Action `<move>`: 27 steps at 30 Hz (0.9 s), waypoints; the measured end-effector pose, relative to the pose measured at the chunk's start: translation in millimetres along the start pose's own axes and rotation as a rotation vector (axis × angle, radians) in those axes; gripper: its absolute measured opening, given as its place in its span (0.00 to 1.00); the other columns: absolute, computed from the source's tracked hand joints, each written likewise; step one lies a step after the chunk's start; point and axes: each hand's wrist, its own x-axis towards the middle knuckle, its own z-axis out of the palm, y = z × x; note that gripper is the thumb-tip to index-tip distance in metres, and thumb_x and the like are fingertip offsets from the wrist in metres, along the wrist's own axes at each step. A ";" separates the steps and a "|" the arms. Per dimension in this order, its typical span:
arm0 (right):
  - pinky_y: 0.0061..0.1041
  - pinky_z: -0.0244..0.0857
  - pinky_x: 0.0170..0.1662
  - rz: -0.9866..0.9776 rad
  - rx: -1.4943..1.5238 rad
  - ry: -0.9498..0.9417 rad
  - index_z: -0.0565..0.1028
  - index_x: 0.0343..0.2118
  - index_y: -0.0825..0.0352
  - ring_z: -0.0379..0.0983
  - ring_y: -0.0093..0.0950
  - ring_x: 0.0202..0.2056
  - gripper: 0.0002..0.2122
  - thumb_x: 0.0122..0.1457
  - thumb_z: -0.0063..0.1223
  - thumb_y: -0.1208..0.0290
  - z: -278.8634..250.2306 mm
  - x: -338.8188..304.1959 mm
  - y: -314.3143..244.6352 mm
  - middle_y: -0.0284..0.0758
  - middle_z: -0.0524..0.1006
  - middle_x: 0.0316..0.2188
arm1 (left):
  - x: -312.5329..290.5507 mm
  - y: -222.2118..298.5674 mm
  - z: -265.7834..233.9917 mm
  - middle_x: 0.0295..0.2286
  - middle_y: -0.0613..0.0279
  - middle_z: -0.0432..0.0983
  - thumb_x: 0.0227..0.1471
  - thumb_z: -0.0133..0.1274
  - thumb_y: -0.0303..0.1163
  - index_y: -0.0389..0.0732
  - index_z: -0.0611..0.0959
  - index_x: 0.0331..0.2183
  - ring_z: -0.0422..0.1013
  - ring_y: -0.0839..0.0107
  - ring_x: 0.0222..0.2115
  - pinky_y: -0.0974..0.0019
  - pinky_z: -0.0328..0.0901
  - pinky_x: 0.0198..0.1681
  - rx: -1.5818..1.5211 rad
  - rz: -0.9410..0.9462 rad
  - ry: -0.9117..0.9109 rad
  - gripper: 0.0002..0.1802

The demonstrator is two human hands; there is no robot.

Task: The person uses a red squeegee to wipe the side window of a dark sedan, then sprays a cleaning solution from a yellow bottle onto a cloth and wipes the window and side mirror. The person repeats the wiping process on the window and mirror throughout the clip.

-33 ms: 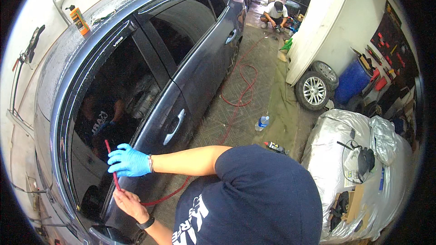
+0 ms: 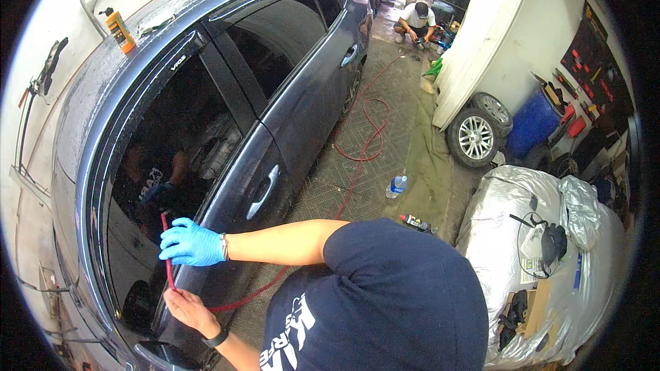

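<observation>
My right hand (image 2: 192, 242), in a blue glove, is closed around a thin red hose (image 2: 170, 276) near its end. A short length of the hose sticks out beyond the fingers. Just below, my bare left hand (image 2: 189, 310), with a black band at the wrist, pinches the same hose. From there the hose runs back past my body to the floor. Both hands are beside the dark tinted window (image 2: 155, 172) of a dark blue-grey car (image 2: 302, 110), over the lower window edge. The door handle (image 2: 265, 194) lies to the right of my gloved hand.
An orange bottle (image 2: 119, 30) stands on the wet car roof. On the floor are a water bottle (image 2: 396, 187) and a black bottle (image 2: 416, 222). Wheels (image 2: 476, 137), a blue barrel (image 2: 534, 122) and a silver-covered bulk (image 2: 509, 199) occupy the right. Another person (image 2: 416, 22) crouches far back.
Both hands have shifted slightly left with the hose, the left hand also a little up. The hose's end has tilted a little. Both grips look the same.
</observation>
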 end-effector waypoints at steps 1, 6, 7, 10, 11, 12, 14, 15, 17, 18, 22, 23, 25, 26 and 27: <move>0.44 0.63 0.58 0.028 0.064 -0.023 0.82 0.48 0.55 0.74 0.37 0.56 0.13 0.62 0.60 0.61 0.3 2.2 -1.8 0.34 0.79 0.49 | 5.1 2.6 -8.4 0.27 0.74 0.62 0.73 0.51 0.42 0.43 0.73 0.36 0.59 0.85 0.25 0.78 0.57 0.28 0.003 0.034 -0.047 0.15; 0.39 0.69 0.60 0.240 0.477 -0.088 0.78 0.55 0.66 0.75 0.44 0.55 0.15 0.67 0.54 0.70 17.7 4.3 -19.3 0.43 0.77 0.51 | 28.5 16.6 16.3 0.40 0.59 0.75 0.70 0.55 0.37 0.36 0.73 0.36 0.70 0.67 0.44 0.63 0.62 0.54 0.362 0.460 0.149 0.15; 0.39 0.69 0.60 0.244 0.491 -0.110 0.77 0.56 0.67 0.75 0.44 0.55 0.16 0.68 0.53 0.70 18.1 -1.1 -14.5 0.43 0.77 0.52 | 29.2 19.1 27.0 0.43 0.56 0.77 0.70 0.55 0.37 0.37 0.72 0.35 0.71 0.65 0.47 0.61 0.62 0.57 0.292 0.456 0.125 0.15; 0.36 0.68 0.62 0.205 0.558 -0.213 0.74 0.60 0.68 0.75 0.42 0.57 0.18 0.71 0.46 0.70 16.6 1.4 -20.0 0.44 0.78 0.55 | 37.4 9.4 25.6 0.48 0.49 0.79 0.69 0.56 0.38 0.38 0.71 0.35 0.73 0.61 0.53 0.56 0.62 0.62 0.066 0.405 0.086 0.16; 0.36 0.67 0.62 0.211 0.550 -0.244 0.74 0.62 0.67 0.76 0.42 0.58 0.19 0.71 0.45 0.70 18.1 -2.7 -18.0 0.45 0.78 0.56 | 40.9 10.4 27.4 0.45 0.51 0.80 0.69 0.56 0.40 0.38 0.72 0.36 0.74 0.62 0.49 0.56 0.64 0.60 0.120 0.464 0.083 0.16; 0.36 0.67 0.62 0.218 0.536 -0.273 0.73 0.63 0.67 0.76 0.42 0.58 0.19 0.71 0.44 0.70 21.0 -8.4 -15.9 0.46 0.79 0.56 | 44.4 10.4 24.8 0.42 0.53 0.79 0.70 0.56 0.41 0.38 0.72 0.36 0.74 0.63 0.46 0.57 0.65 0.58 0.116 0.445 0.089 0.17; 0.37 0.70 0.58 0.334 0.561 -0.613 0.69 0.67 0.64 0.78 0.42 0.55 0.22 0.71 0.43 0.70 1.7 10.9 -39.9 0.49 0.79 0.56 | 49.7 14.3 7.1 0.37 0.57 0.76 0.70 0.55 0.43 0.39 0.70 0.38 0.73 0.67 0.42 0.61 0.67 0.53 0.181 0.475 0.169 0.18; 0.37 0.71 0.56 0.336 0.708 -0.631 0.69 0.67 0.64 0.79 0.43 0.54 0.22 0.70 0.44 0.70 7.4 11.8 -44.1 0.49 0.79 0.55 | 51.0 13.1 5.3 0.36 0.58 0.75 0.70 0.55 0.44 0.40 0.70 0.39 0.73 0.69 0.40 0.63 0.67 0.51 0.142 0.436 0.159 0.18; 0.39 0.72 0.55 0.335 0.681 -0.785 0.71 0.63 0.64 0.79 0.48 0.52 0.21 0.67 0.47 0.70 8.3 14.8 -52.0 0.50 0.80 0.52 | 51.6 4.6 -2.8 0.33 0.61 0.73 0.69 0.56 0.45 0.40 0.69 0.41 0.71 0.71 0.36 0.65 0.67 0.46 0.067 0.360 0.145 0.19; 0.41 0.71 0.56 0.199 0.591 -0.733 0.72 0.60 0.65 0.78 0.50 0.53 0.20 0.65 0.49 0.70 33.9 -7.0 -38.9 0.50 0.80 0.52 | 52.0 0.6 9.7 0.31 0.65 0.68 0.68 0.58 0.45 0.42 0.66 0.44 0.67 0.75 0.30 0.69 0.64 0.37 0.106 0.390 0.160 0.21; 0.41 0.69 0.61 0.090 0.588 -0.813 0.71 0.64 0.63 0.76 0.48 0.58 0.25 0.63 0.51 0.70 51.5 -6.1 -24.6 0.50 0.77 0.58 | 57.4 -9.2 -21.6 0.27 0.72 0.64 0.66 0.62 0.44 0.41 0.71 0.30 0.59 0.79 0.27 0.70 0.57 0.30 0.412 0.440 0.327 0.22; 0.40 0.68 0.62 0.011 0.554 -0.825 0.70 0.65 0.63 0.75 0.48 0.58 0.26 0.63 0.51 0.70 52.2 -4.0 -13.4 0.50 0.76 0.59 | 52.3 -9.3 -30.4 0.22 0.74 0.63 0.66 0.62 0.44 0.41 0.70 0.23 0.58 0.80 0.25 0.70 0.56 0.29 0.356 0.258 0.352 0.26; 0.39 0.65 0.66 -0.051 0.545 -0.829 0.69 0.67 0.64 0.74 0.45 0.60 0.26 0.65 0.52 0.67 27.7 17.3 14.9 0.48 0.74 0.62 | 45.6 -22.8 -63.8 0.18 0.73 0.65 0.68 0.57 0.48 0.42 0.70 0.22 0.60 0.81 0.22 0.70 0.56 0.28 0.306 0.141 0.391 0.27; 0.39 0.64 0.67 0.019 0.557 -0.863 0.70 0.66 0.65 0.74 0.45 0.60 0.25 0.66 0.52 0.66 3.2 40.2 31.5 0.47 0.75 0.62 | 38.8 -28.1 -77.8 0.18 0.73 0.66 0.69 0.55 0.49 0.43 0.70 0.22 0.61 0.81 0.21 0.71 0.56 0.27 0.290 0.102 0.413 0.28; 0.39 0.66 0.65 0.026 0.550 -0.751 0.74 0.62 0.66 0.76 0.45 0.58 0.23 0.66 0.53 0.65 -18.2 57.7 60.5 0.47 0.78 0.58 | 30.9 -29.3 -85.3 0.17 0.72 0.67 0.70 0.54 0.50 0.44 0.70 0.23 0.62 0.81 0.19 0.71 0.56 0.26 0.270 0.019 0.451 0.27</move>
